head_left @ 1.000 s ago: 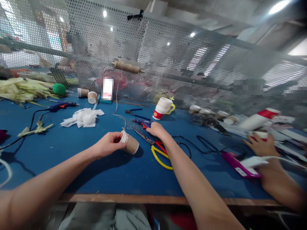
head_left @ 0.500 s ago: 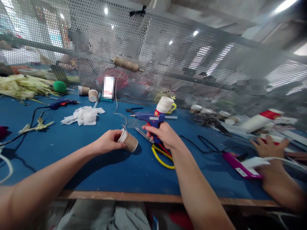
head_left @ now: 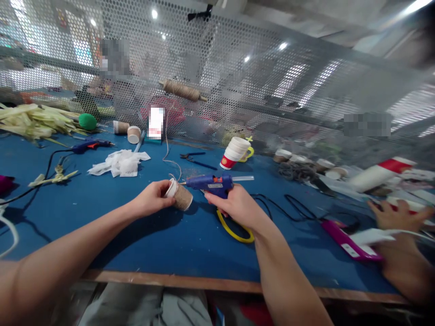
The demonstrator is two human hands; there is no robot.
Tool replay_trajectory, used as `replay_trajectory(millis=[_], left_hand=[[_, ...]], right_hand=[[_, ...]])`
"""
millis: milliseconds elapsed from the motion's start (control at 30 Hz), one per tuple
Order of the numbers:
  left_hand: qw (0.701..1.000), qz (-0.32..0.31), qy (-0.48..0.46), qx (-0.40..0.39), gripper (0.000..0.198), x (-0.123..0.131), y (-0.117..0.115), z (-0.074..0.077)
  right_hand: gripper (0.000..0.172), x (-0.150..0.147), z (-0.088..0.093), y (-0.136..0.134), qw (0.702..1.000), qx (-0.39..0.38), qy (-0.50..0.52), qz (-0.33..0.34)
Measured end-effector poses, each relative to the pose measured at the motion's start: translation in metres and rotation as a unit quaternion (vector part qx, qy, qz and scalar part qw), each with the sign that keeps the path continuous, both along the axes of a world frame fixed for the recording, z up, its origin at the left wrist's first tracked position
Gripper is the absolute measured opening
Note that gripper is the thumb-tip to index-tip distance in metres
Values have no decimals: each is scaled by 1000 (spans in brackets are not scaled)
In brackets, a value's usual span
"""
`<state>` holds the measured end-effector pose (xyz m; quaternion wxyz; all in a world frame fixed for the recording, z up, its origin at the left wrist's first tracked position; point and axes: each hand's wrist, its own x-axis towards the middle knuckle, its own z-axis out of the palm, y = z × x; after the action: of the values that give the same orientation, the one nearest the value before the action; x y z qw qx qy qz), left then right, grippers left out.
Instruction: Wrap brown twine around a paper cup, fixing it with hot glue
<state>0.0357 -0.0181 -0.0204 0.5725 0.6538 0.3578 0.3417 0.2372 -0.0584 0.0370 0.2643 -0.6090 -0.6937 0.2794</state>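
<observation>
My left hand (head_left: 158, 196) grips a small paper cup (head_left: 182, 198) lying tilted, its side wrapped in brown twine and its white rim toward my fingers. From the cup a strand of twine (head_left: 166, 145) runs up to a spool (head_left: 181, 90) on the mesh. My right hand (head_left: 238, 203) is closed round a blue hot glue gun (head_left: 210, 183), with a clear glue stick (head_left: 244, 178) out of its back. The gun's nozzle points left, at the cup's rim; whether it touches I cannot tell. Under my right hand lie yellow-handled scissors (head_left: 234, 231), partly hidden.
Behind stand stacked paper cups (head_left: 234, 151), pliers (head_left: 199, 160), a phone (head_left: 156, 122) and white crumpled cloth (head_left: 120, 163). Another glue gun (head_left: 90, 146) lies left. At right are a purple power strip (head_left: 351, 240) and another person's hand (head_left: 397, 215). A perforated metal screen (head_left: 220, 68) borders the table.
My right hand has brought the glue gun down and left, from in front of the stacked cups to the twine-wrapped cup's rim. My left hand keeps holding the cup.
</observation>
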Motion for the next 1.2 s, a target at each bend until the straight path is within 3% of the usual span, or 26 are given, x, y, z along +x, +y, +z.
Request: replay_trajectory(millis=[333,1200], left_hand=[[999,-10,13,35,27,0,0,-1],[998,-18,23,62,27,-1,-1,-1]], right_hand=[[19,-3,1,-6,990,93,-96,40],[18,-7,2,-11,975,120,-176,65]])
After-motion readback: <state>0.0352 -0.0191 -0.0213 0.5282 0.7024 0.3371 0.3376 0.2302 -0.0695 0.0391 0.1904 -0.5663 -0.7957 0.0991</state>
